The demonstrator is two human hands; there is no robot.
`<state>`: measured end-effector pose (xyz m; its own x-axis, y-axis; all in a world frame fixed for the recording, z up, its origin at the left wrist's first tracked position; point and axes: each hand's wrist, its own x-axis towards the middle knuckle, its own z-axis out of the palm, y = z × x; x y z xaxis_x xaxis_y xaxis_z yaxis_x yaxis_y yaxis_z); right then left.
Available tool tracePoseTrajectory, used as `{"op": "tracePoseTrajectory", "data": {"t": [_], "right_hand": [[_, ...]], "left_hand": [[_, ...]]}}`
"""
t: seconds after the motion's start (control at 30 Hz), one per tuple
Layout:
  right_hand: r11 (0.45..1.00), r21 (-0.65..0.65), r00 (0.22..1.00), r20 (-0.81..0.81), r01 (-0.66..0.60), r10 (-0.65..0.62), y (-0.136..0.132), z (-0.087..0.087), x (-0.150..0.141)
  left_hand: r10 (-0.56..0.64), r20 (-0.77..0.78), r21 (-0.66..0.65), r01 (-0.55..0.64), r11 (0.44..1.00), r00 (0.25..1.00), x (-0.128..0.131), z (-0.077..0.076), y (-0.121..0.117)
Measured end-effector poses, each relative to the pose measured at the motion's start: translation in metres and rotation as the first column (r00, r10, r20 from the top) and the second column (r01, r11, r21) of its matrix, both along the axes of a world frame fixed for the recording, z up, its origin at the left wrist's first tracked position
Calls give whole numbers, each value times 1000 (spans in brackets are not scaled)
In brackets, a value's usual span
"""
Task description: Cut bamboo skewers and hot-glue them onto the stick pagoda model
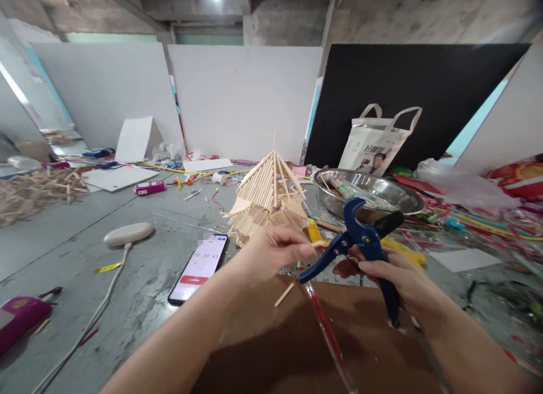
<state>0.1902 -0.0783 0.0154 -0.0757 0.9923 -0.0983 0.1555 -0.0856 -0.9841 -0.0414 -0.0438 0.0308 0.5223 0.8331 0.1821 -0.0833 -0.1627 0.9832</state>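
Observation:
My left hand [282, 249] is closed, pinching the end of a short wooden stick [317, 244] between thumb and fingers. In my right hand [396, 275] is a blue hand cutter [360, 238] with a hooked upper jaw, which stands apart from its lower part. The stick's tip is close to the cutter but does not visibly touch it. Another short wooden stick [284, 295] lies on the brown board [254, 348] below. Just beyond my hands rises a pointed roof model [265, 187] made of thin wooden sticks, its base partly hidden by my left hand.
A phone [199, 269] showing a timer lies left of my left forearm, near a white corded device [128, 234]. A clear and red strip [324, 320] crosses the board. Behind the cutter are a metal basin [407, 204] and a white bag [369, 145]. Loose sticks [42, 190] pile at left.

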Motion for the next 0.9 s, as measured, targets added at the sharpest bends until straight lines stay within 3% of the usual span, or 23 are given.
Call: {"op": "tracePoseTrajectory", "data": {"t": [0.07,0.13,0.23,0.33,0.43,0.53,0.63,0.7,0.77,0.83,0.9], "right_hand": [[1000,-4,997,-74,-1,1,0,-1,-5],[999,7,990,-139,42,-40,0,-1,-10],[993,46,981,-167,106,-97,2,-3,-16],[990,60,986,-115,126,-118,3,-6,-19],[999,47,997,-81,22,-18,1,-9,-21],[988,68,974,-174,-137,147,-1,-10,-22],[985,98,963,-216,-141,159,-2,-11,-23],[989,135,988,-133,-65,83,-1,-11,-21],[977,211,998,58,25,-37,1,-11,-20],[943,331,936,319,36,-148,2,-13,-19],[891,450,818,533,-57,-217,3,-15,-20]], "left_hand": [[-42,-33,112,45,993,999,13,-7,-5],[-55,-41,127,60,990,998,24,-19,-6],[-49,-22,13,49,999,999,35,-38,-5],[33,36,-115,-29,993,999,40,-48,-8],[60,139,-170,-36,985,988,45,-51,-14],[-17,243,-155,56,986,970,49,-52,-18],[-34,247,-122,66,990,968,49,-53,-17],[54,211,-50,-45,998,976,46,-53,-13],[174,170,58,-187,981,970,42,-52,-7],[244,136,150,-264,953,960,37,-51,-1],[263,122,201,-283,938,957,34,-50,3]]}}
